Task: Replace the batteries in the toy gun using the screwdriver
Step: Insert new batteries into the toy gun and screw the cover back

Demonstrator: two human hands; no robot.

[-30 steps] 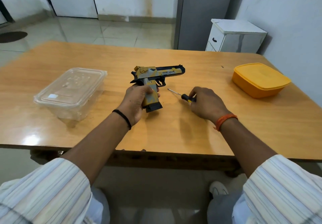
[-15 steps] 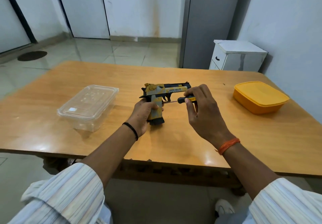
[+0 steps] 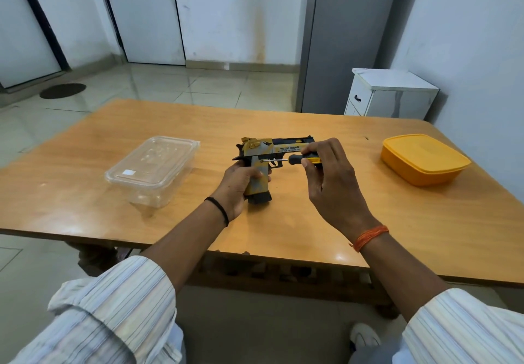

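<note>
Head view: yellow-and-grey plastic toy gun (image 3: 266,151) stands upright above the wooden tabletop (image 3: 312,222), its grip clasped by the left hand (image 3: 236,183); the right hand (image 3: 330,179) pinches a black-and-yellow-handled screwdriver (image 3: 300,160), tip against the grip.

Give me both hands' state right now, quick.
Left hand: closed around the grip of the toy gun.
Right hand: pinching the screwdriver handle, tip at the gun's grip.
</note>
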